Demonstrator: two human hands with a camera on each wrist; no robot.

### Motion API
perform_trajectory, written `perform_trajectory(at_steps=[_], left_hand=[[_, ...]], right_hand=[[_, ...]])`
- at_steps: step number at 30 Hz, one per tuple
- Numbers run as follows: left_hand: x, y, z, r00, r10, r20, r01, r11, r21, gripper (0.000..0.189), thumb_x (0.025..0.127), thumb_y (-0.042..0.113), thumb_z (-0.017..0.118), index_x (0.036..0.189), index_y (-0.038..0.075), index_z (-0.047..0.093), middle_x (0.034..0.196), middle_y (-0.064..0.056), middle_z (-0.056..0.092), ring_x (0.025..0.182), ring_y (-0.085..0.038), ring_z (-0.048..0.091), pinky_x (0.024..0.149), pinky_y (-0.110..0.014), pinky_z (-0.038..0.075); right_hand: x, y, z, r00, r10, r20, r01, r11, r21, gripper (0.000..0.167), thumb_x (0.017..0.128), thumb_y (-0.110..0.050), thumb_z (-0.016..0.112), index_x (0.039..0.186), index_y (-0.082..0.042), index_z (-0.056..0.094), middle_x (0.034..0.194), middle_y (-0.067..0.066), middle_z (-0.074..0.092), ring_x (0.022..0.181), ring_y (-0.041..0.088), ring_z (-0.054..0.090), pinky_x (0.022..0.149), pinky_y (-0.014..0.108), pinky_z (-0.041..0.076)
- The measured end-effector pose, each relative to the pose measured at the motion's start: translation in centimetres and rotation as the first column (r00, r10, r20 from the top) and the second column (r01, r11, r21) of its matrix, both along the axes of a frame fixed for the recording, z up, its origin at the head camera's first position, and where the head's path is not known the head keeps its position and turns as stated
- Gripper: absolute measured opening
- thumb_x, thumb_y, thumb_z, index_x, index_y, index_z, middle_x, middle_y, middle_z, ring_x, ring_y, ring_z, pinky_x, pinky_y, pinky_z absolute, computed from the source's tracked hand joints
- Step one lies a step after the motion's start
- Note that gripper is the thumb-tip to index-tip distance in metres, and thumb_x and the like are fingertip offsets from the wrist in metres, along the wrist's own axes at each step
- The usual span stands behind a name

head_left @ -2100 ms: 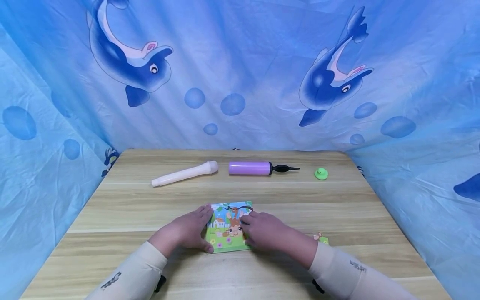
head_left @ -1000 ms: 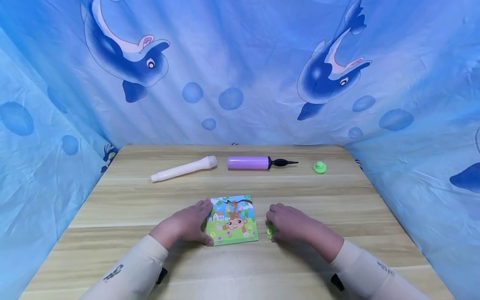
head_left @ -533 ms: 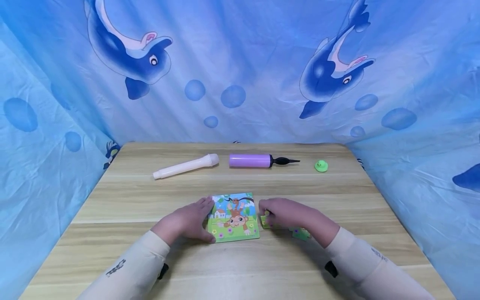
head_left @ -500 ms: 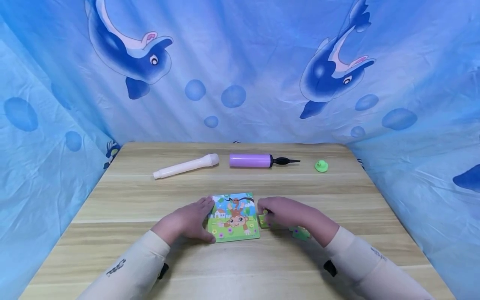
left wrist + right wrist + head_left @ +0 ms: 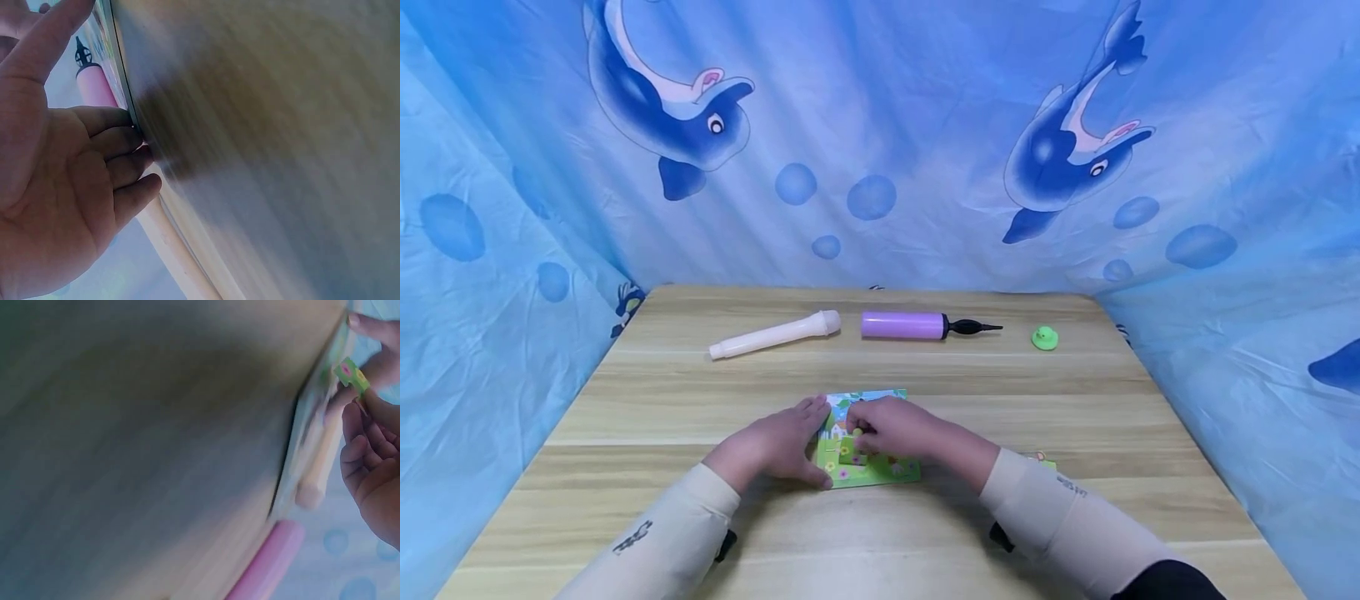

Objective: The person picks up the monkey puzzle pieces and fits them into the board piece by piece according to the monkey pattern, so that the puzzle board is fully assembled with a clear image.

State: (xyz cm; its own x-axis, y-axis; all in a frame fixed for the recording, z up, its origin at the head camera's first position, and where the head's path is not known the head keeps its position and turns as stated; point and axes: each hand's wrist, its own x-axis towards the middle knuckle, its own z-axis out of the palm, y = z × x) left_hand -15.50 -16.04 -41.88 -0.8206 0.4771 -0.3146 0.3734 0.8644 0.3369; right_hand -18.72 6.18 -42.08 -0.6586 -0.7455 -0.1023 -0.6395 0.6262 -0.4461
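A square picture puzzle board (image 5: 880, 477) with a monkey scene lies on the table in the head view. My left hand (image 5: 775, 446) rests against its left edge, thumb at the near corner and fingers along the side; the left wrist view shows the fingertips (image 5: 134, 119) touching the edge. Above the board, my right hand (image 5: 898, 429) pinches a small green puzzle piece (image 5: 850, 452) with flowers. The right wrist view shows this piece (image 5: 352, 375) sticking out between thumb and fingers. The right hand hides much of the monkey picture.
Another puzzle piece (image 5: 1045, 460) lies by the right forearm, partly hidden. Along the back of the table are a whitish stick (image 5: 775, 335), a purple hand pump (image 5: 904, 326) and a green toy duck (image 5: 1044, 337). A blue dolphin curtain (image 5: 880, 125) surrounds the table.
My right hand went from the board to the right side, took hold of a green puzzle piece there, and has come back left over the board with it. My left hand stays at the board.
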Motion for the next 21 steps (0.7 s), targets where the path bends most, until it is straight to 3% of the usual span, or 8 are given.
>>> perform_trajectory(at_steps=[4,8,13,16,18,21], left_hand=[[-0.1,0.0,-0.2,1.000,-0.001,-0.007,0.001,1.000,-0.004,0.114,0.073,0.057,0.080,0.155,0.001,0.024,0.163,-0.015,0.019,0.150,-0.034,0.018,0.120,-0.048,0.026],[-0.1,-0.1,-0.4,1.000,0.006,-0.004,-0.006,1.000,-0.015,0.115,0.072,0.060,0.079,0.155,0.002,0.024,0.163,-0.015,0.018,0.150,-0.034,0.019,0.120,-0.049,0.026],[-0.3,-0.2,-0.5,1.000,-0.002,-0.007,0.002,1.000,-0.023,0.115,0.073,0.061,0.078,0.155,0.002,0.023,0.163,-0.015,0.017,0.150,-0.034,0.019,0.120,-0.049,0.026],[-0.3,-0.2,-0.6,1.000,-0.009,-0.011,0.009,1.000,-0.021,0.115,0.073,0.061,0.078,0.155,0.001,0.024,0.163,-0.016,0.018,0.150,-0.034,0.019,0.120,-0.049,0.026],[-0.3,-0.2,-0.7,1.000,-0.010,-0.012,0.010,1.000,-0.022,0.115,0.072,0.061,0.078,0.155,0.001,0.024,0.163,-0.016,0.018,0.150,-0.034,0.019,0.120,-0.048,0.026],[-0.4,-0.2,-0.7,1.000,-0.011,-0.011,0.010,1.000,-0.024,0.116,0.072,0.061,0.078,0.155,0.001,0.024,0.163,-0.016,0.017,0.150,-0.034,0.018,0.120,-0.048,0.026]], right_hand=[[0.0,-1.2,-0.8,0.997,0.024,-0.067,-0.021,0.999,0.048,0.013,0.094,-0.029,0.067,0.105,-0.022,0.066,0.082,-0.016,0.058,0.069,0.000,0.052,0.065,0.017,0.047],[0.2,-1.7,-1.4,0.998,0.036,-0.055,-0.034,0.998,0.047,0.023,0.094,-0.031,0.067,0.113,-0.018,0.066,0.080,-0.017,0.058,0.071,-0.003,0.053,0.075,0.019,0.049],[0.6,-1.4,-1.4,0.998,0.057,-0.035,-0.056,0.998,0.031,0.030,0.095,-0.033,0.065,0.121,-0.017,0.062,0.083,-0.019,0.063,0.077,-0.006,0.057,0.108,0.034,0.044],[0.8,-0.8,-1.2,0.991,0.104,-0.088,-0.100,0.993,0.056,0.027,0.097,-0.033,0.063,0.120,-0.019,0.065,0.091,-0.018,0.065,0.086,-0.004,0.058,0.109,0.035,0.043],[1.1,-0.4,-1.1,0.974,0.169,-0.152,-0.155,0.983,0.100,0.024,0.097,-0.033,0.062,0.117,-0.021,0.067,0.098,-0.016,0.067,0.092,-0.001,0.059,0.105,0.031,0.045],[1.7,0.1,-0.7,0.922,0.293,-0.255,-0.245,0.948,0.203,0.026,0.097,-0.037,0.061,0.117,-0.022,0.070,0.111,-0.012,0.067,0.104,0.006,0.059,0.103,0.028,0.046]])
